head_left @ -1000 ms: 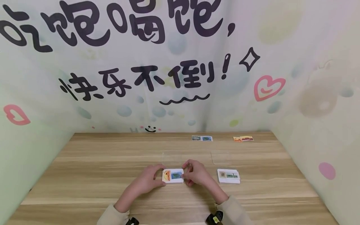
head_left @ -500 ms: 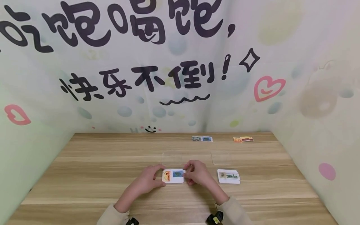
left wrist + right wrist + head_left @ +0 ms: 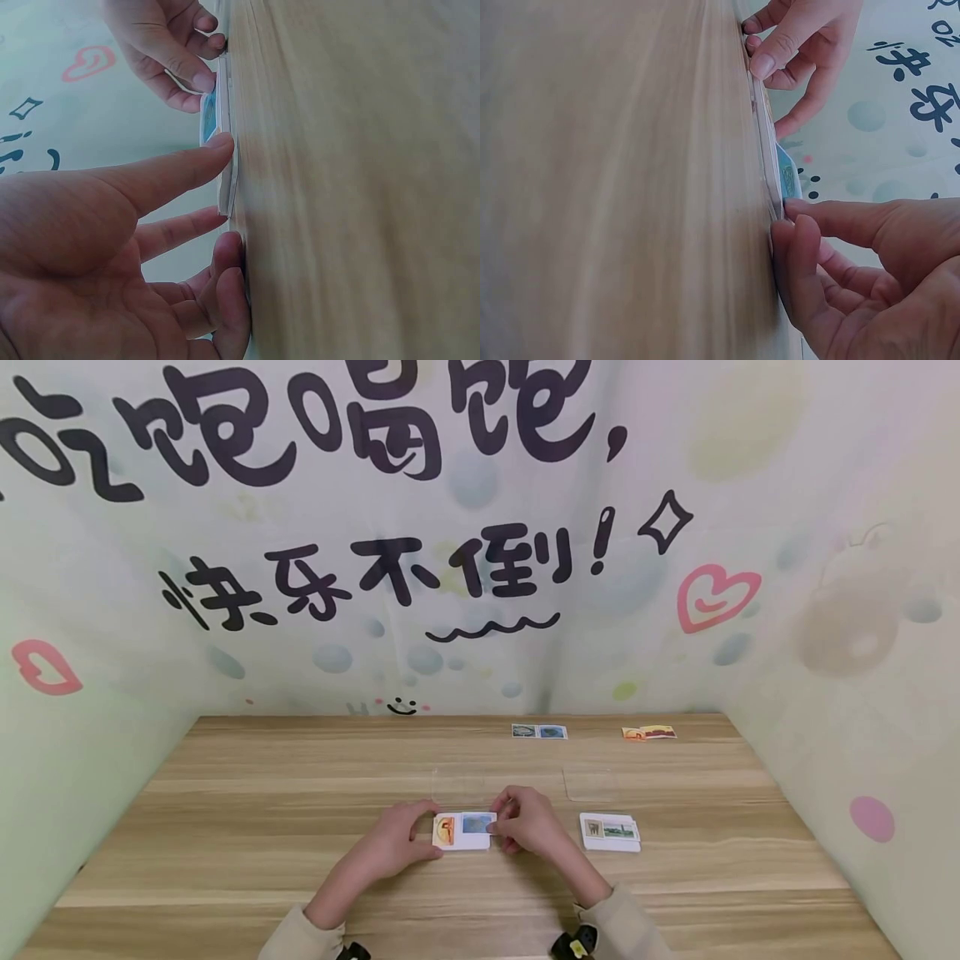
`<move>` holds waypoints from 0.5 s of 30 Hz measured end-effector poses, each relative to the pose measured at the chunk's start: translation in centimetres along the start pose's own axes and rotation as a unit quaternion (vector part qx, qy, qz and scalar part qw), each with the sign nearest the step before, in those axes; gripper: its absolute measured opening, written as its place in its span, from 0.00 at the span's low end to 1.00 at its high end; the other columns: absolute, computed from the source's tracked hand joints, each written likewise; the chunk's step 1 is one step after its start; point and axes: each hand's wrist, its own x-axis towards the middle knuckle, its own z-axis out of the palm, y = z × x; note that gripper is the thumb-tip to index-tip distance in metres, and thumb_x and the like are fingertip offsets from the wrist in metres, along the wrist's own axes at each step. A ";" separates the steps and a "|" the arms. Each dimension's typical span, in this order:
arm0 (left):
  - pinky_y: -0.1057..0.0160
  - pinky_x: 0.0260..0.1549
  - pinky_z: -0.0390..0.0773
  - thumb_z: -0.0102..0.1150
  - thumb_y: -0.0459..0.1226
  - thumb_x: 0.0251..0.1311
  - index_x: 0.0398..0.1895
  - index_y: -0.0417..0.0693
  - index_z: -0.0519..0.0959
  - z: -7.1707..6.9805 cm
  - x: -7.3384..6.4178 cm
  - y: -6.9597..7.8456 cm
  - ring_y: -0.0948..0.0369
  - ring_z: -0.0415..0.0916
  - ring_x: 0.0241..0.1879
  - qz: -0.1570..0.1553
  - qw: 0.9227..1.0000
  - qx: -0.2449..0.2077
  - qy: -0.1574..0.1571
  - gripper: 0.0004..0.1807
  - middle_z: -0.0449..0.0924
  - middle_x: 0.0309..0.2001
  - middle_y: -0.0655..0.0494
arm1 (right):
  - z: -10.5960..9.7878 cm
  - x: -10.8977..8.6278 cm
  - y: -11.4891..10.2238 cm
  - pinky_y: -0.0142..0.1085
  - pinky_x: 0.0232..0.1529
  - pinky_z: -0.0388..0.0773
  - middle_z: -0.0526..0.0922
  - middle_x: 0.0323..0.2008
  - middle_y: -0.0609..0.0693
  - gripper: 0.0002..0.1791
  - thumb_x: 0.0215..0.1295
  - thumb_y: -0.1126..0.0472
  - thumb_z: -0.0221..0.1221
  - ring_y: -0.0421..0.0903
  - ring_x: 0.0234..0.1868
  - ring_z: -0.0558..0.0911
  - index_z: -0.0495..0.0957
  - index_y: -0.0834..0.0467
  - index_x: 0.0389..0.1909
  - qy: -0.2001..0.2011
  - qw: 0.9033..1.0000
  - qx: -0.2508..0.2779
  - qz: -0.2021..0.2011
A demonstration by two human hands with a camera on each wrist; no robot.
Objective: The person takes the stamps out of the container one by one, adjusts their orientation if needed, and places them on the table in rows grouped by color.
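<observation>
A thin stack of white cards (image 3: 474, 843) lies flat on the wooden table in the head view. On its left half sits an orange stamp (image 3: 444, 832). My left hand (image 3: 386, 842) holds the stack's left end between thumb and finger, thumb at the near edge and finger at the far edge. A blue stamp (image 3: 477, 823) lies over the right half and juts slightly past the right edge. Its right end is pinched by my right hand (image 3: 527, 823). In the right wrist view the blue stamp (image 3: 787, 174) lifts at an angle off the stack.
To the right lies another white card stack (image 3: 610, 844) bearing two stamps. Behind are two clear plastic pieces (image 3: 459, 783). Blue and grey stamps (image 3: 540, 732) and orange-and-red stamps (image 3: 649, 732) lie near the back edge, before a printed cloth wall (image 3: 300, 652).
The blue stamp has slid a little right and away from me in my right hand's pinch, its end now past the stack's edge. My left hand has stayed in place.
</observation>
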 end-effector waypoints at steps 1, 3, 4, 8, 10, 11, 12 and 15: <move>0.65 0.29 0.63 0.79 0.35 0.55 0.62 0.38 0.80 0.0 0.0 0.0 0.59 0.63 0.28 -0.001 1.000 0.000 -0.001 0.31 0.68 0.27 0.54 | 0.0 0.0 0.0 0.32 0.20 0.78 0.78 0.23 0.48 0.10 0.62 0.73 0.70 0.40 0.18 0.76 0.79 0.65 0.40 0.000 1.000 -0.001 0.001; 0.65 0.29 0.63 0.79 0.35 0.55 0.63 0.38 0.80 0.0 0.0 0.1 0.59 0.63 0.28 -0.004 1.000 -0.001 -0.002 0.31 0.68 0.28 0.53 | 0.0 0.0 0.0 0.32 0.20 0.78 0.78 0.23 0.48 0.09 0.63 0.73 0.69 0.40 0.18 0.76 0.79 0.65 0.40 -0.001 1.000 -0.004 0.003; 0.65 0.29 0.63 0.79 0.35 0.56 0.63 0.38 0.80 0.0 0.0 0.1 0.59 0.63 0.28 -0.006 1.000 -0.001 -0.002 0.31 0.68 0.28 0.53 | 0.0 0.0 0.0 0.32 0.20 0.77 0.78 0.23 0.48 0.09 0.63 0.73 0.69 0.40 0.18 0.76 0.79 0.65 0.40 -0.001 1.000 -0.005 0.003; 0.64 0.30 0.63 0.79 0.35 0.56 0.63 0.39 0.80 0.0 0.0 0.1 0.58 0.63 0.29 -0.008 1.000 -0.001 -0.002 0.31 0.68 0.28 0.53 | 0.0 0.0 0.0 0.31 0.20 0.75 0.78 0.23 0.49 0.07 0.65 0.72 0.67 0.41 0.18 0.74 0.79 0.64 0.41 -0.003 1.000 -0.009 0.003; 0.64 0.30 0.63 0.79 0.35 0.55 0.63 0.39 0.80 -0.1 0.0 0.1 0.58 0.63 0.29 -0.008 1.000 -0.001 -0.001 0.31 0.68 0.28 0.53 | -0.1 0.0 -0.1 0.30 0.20 0.73 0.77 0.22 0.49 0.07 0.66 0.72 0.67 0.41 0.17 0.73 0.79 0.64 0.41 -0.002 1.000 -0.013 0.004; 0.64 0.30 0.63 0.79 0.35 0.56 0.63 0.39 0.80 -0.1 0.0 0.1 0.58 0.63 0.29 -0.007 1.000 -0.002 -0.001 0.31 0.68 0.28 0.53 | -0.1 0.0 -0.1 0.30 0.20 0.72 0.77 0.21 0.48 0.07 0.66 0.72 0.67 0.41 0.17 0.72 0.80 0.64 0.41 -0.002 1.000 -0.015 0.004; 0.64 0.30 0.63 0.79 0.35 0.55 0.63 0.39 0.80 -0.1 0.0 0.1 0.58 0.63 0.29 -0.006 1.000 -0.002 -0.001 0.31 0.68 0.28 0.53 | -0.2 0.0 -0.2 0.30 0.20 0.72 0.76 0.21 0.48 0.06 0.66 0.72 0.67 0.40 0.18 0.72 0.80 0.64 0.41 -0.002 1.000 -0.016 0.004; 0.64 0.30 0.63 0.79 0.35 0.55 0.63 0.39 0.80 -0.1 0.0 0.1 0.58 0.63 0.29 -0.004 1.000 -0.002 0.000 0.31 0.68 0.28 0.54 | -0.3 0.0 -0.2 0.30 0.21 0.70 0.76 0.20 0.48 0.06 0.66 0.72 0.66 0.41 0.17 0.71 0.80 0.64 0.41 0.000 1.000 -0.018 -0.001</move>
